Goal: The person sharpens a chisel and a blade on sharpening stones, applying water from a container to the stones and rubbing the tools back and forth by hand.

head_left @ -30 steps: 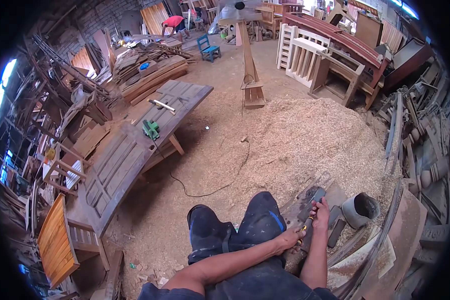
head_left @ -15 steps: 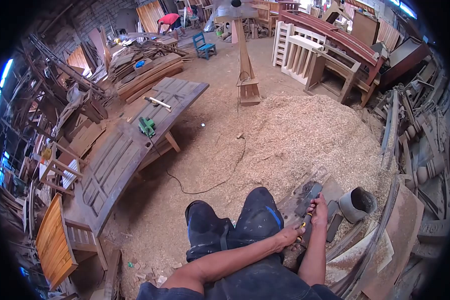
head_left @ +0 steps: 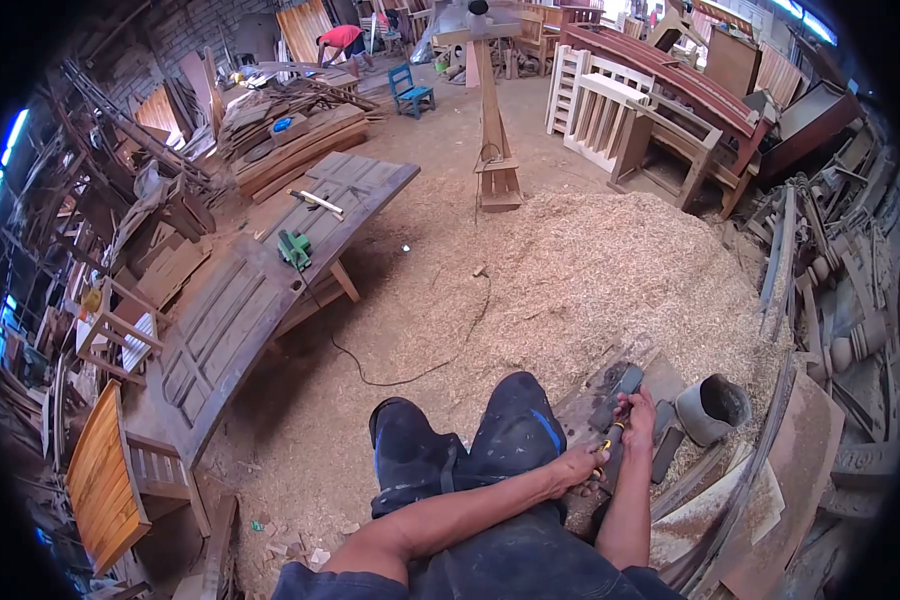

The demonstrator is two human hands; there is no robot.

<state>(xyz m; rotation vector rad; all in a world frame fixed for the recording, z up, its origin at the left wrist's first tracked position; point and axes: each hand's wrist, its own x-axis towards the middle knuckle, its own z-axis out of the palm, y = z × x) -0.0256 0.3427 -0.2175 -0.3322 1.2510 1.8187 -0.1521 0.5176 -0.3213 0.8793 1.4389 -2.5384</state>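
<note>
My left hand (head_left: pixel 578 466) is closed around the yellow-and-black handle of what looks like a chisel (head_left: pixel 611 438), low on my right side. Farther up the tool, the fingers of my right hand (head_left: pixel 637 416) are curled at its front end, which they hide. Just beyond those fingertips is a grey sharpening stone (head_left: pixel 628 379), over a dark, stained board (head_left: pixel 575 408). Whether the blade touches the stone cannot be seen. A dark rectangular block (head_left: pixel 667 456) lies right of my right wrist, beside an open grey container (head_left: pixel 712 410).
Wood shavings (head_left: pixel 620 260) are heaped ahead. On the left a panelled door (head_left: pixel 225 320) carries a green power planer (head_left: pixel 294 249) and a hammer (head_left: pixel 316 204); a cord (head_left: pixel 390 384) trails over the floor. Stacked timber (head_left: pixel 305 150) and a person in red (head_left: pixel 342 40) are farther back.
Both hands keep their hold, with only a very slight shift of the tool and fingers. The camera view has tilted a little.
</note>
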